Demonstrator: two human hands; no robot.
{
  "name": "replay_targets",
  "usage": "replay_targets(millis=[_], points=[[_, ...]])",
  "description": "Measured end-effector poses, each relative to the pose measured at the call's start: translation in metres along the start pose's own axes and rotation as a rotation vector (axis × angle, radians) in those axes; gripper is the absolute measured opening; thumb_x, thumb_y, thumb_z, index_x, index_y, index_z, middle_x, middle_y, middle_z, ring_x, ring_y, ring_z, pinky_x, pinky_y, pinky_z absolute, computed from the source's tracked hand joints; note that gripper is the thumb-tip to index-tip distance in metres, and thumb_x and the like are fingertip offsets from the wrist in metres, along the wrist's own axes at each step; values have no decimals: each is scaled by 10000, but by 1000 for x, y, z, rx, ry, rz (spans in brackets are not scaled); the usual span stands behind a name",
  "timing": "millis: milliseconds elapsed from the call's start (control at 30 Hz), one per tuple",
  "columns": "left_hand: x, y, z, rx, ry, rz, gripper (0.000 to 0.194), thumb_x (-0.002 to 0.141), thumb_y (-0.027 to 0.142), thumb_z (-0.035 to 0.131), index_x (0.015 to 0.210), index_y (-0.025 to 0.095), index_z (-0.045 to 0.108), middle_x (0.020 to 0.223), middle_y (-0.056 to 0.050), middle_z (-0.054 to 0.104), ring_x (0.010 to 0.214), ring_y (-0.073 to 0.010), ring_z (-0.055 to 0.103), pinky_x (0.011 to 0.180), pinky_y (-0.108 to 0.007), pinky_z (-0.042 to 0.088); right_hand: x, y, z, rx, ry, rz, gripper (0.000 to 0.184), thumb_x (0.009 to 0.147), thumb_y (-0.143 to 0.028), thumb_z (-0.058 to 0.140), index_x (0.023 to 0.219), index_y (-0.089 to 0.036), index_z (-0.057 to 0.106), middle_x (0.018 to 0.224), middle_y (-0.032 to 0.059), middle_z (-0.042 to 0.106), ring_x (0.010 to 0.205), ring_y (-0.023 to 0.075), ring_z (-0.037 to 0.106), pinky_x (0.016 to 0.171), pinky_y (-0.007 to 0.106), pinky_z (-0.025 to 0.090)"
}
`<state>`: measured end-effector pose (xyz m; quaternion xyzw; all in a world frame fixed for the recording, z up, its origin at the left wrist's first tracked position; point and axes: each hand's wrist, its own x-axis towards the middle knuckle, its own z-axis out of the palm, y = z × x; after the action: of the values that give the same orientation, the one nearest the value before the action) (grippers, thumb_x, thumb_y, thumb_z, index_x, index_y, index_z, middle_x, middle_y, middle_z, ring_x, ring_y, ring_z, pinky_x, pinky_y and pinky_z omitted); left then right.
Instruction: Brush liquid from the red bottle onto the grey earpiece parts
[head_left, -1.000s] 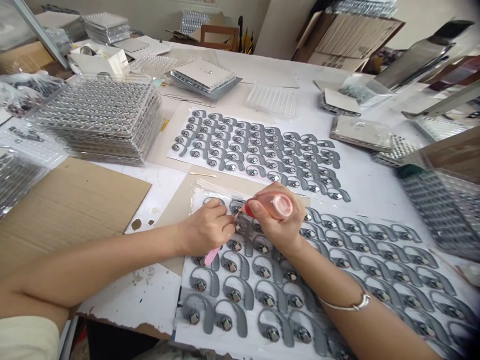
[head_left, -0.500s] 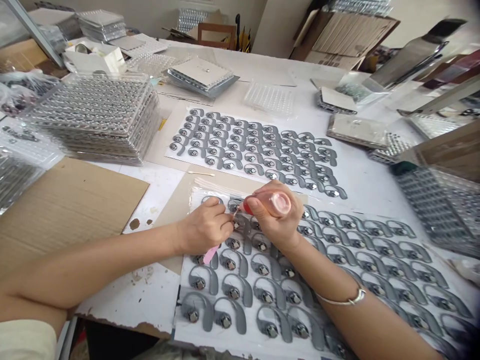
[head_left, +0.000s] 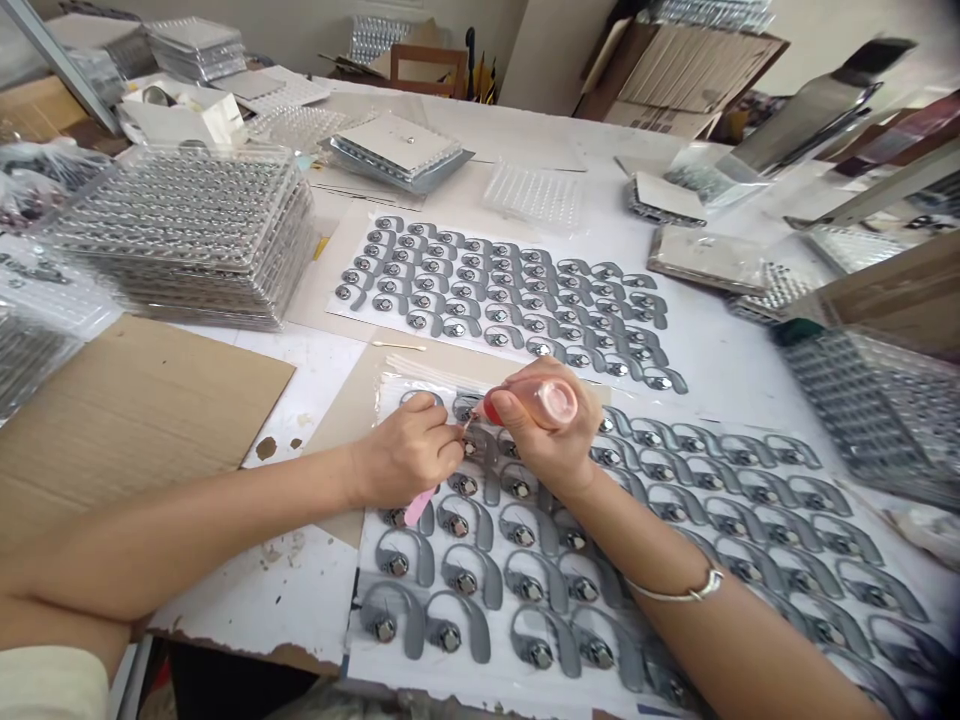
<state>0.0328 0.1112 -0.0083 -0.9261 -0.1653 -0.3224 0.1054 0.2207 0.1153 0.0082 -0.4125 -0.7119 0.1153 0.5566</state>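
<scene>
My right hand (head_left: 551,430) is wrapped round a small pinkish squeeze bottle (head_left: 556,402). It is tilted, base toward me, with its red nozzle end (head_left: 492,406) pointing left and down. My left hand (head_left: 412,450) is closed on a slim pink tool (head_left: 418,507), whose flat end sticks out below the fist. The bottle's nozzle meets the area just off my left fingertips, over a grey ear-hook earphone piece (head_left: 466,408). Rows of similar pieces, each with a round metallic part and fine wires, lie on the white sheet (head_left: 504,672) under my hands.
Farther back lies a second sheet of ear-hook pieces (head_left: 517,290). A tall stack of clear trays (head_left: 180,230) stands at left, above a cardboard sheet (head_left: 135,420). A cotton swab (head_left: 400,346) lies near my hands. More trays (head_left: 877,400) stand at right, with a metal bottle (head_left: 817,105) behind.
The whole view has shifted slightly left. Both hands keep nearly the same pose, with the bottle and the pink tool still held over the same spot.
</scene>
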Motion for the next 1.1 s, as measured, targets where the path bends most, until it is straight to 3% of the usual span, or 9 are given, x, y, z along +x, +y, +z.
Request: replay_targets(millis=[233,1100], points=[[1,0,-2,-6,-33,-1,289,911,108,457,639,161,538,714,-69,659,636,-175,477,632,-348,330,3,-1,0,15,31,-29,138,780,-245,678,760,-229,542,661,-14,570,568,130,537,547,306,440],[0,-1,0,-32,12,-7,252,871,90,532,628,153,514,691,-59,657,629,-166,467,627,-321,315,2,0,-3,-50,20,-83,146,767,-204,694,756,-208,548,639,-16,579,566,119,528,543,295,449]])
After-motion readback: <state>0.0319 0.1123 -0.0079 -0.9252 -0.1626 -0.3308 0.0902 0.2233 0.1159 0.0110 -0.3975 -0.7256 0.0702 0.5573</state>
